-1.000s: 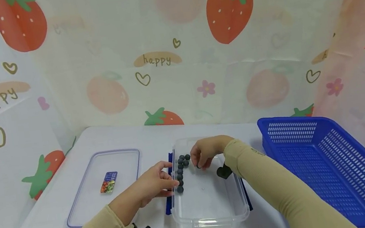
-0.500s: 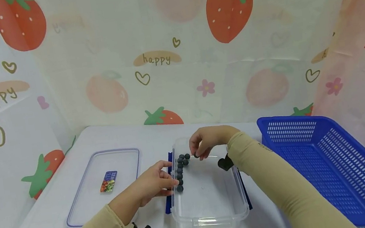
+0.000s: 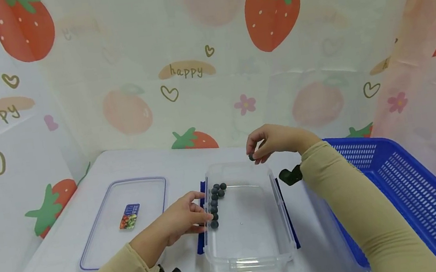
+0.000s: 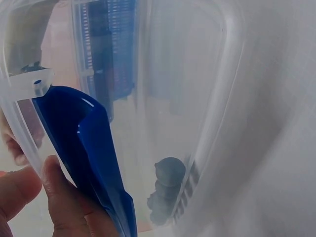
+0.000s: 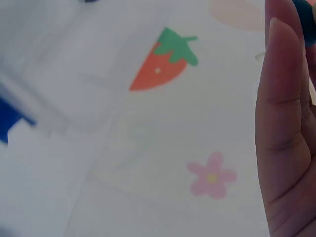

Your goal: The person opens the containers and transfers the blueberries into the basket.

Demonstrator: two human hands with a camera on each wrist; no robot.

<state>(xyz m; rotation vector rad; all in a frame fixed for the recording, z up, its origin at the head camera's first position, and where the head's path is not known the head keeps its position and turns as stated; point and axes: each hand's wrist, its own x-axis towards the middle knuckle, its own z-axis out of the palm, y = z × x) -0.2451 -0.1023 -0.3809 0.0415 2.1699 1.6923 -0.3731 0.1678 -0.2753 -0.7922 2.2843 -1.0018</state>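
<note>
A clear plastic storage box (image 3: 251, 232) sits lidless on the white table. Several dark round blueberries (image 3: 213, 203) lie inside, lined along its left wall and bunched at the far left corner; some show through the wall as blueberries (image 4: 170, 173) in the left wrist view. My left hand (image 3: 185, 216) holds the box's left rim, thumb over the edge and fingers outside near the blue side latch (image 4: 91, 143). Beyond the far right corner, above the table, my right hand (image 3: 274, 141) pinches one blueberry (image 3: 251, 157) between thumb and fingertips.
The clear lid (image 3: 104, 243) with a blue seal lies flat at the left, a colourful label (image 3: 130, 216) on it. At the right stands a large blue perforated basket (image 3: 426, 182), partly behind the right sleeve. A patterned cloth (image 3: 197, 102) hangs behind the table.
My right hand has lifted out of the box and moved up and to the right, carrying a blueberry. The left hand and box stay put.
</note>
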